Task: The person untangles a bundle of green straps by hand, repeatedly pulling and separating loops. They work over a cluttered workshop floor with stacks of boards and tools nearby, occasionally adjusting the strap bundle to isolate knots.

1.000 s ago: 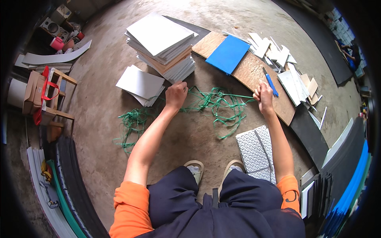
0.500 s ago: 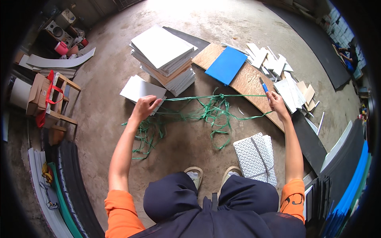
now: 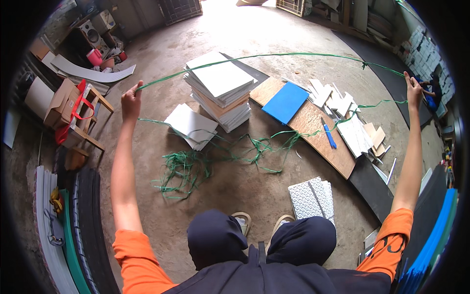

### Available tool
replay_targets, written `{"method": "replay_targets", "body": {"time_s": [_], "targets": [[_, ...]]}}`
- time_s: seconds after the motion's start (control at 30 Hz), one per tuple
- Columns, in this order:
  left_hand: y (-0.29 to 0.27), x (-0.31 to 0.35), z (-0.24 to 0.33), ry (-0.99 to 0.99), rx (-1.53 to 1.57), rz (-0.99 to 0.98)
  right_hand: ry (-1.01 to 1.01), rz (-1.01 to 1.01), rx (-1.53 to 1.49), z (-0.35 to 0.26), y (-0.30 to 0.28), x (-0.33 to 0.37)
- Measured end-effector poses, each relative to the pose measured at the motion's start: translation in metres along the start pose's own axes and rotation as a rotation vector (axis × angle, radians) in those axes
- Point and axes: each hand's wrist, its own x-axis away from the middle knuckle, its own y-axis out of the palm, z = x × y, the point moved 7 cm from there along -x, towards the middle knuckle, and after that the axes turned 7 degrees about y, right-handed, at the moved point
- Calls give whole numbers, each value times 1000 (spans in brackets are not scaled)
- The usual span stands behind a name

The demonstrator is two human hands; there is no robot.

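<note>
Both my arms are raised and spread wide. A length of green twine [image 3: 274, 54] stretches in an arc between my hands, with a small knot near its right end. My left hand [image 3: 131, 100] is closed on one end, at the far left. At the far right my right hand [image 3: 413, 90] pinches the other end. Loose strands droop from both hands to a tangled green heap [image 3: 183, 171] on the floor. A blue-handled cutter knife [image 3: 329, 134] lies on a brown wooden board [image 3: 313, 120], beside a blue sheet [image 3: 286, 102].
A tall stack of white sheets [image 3: 220, 78] stands ahead, with a lower pile [image 3: 191, 125] before it. White offcuts [image 3: 355, 130] lie right of the board. A strapped white bundle [image 3: 312, 196] is near my feet. A wooden stool [image 3: 90, 132] stands left. Another person [image 3: 432, 93] crouches far right.
My hands have moved far apart and upward, drawing the twine out longer. The cutter knife has left my right hand and now lies on the board. The view has tilted up.
</note>
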Motion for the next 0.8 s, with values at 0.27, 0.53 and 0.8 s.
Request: {"method": "replay_targets", "body": {"time_s": [0.27,0.53,0.8], "targets": [[114,134,10,-100,36,-547,277,-432,119,66,77,147],[211,290,72,-175,159,-1268,306,-781,-77,94,142,306],[218,343,51,6,-222,-1381,169,-1472,-383,-63,178,460]]}}
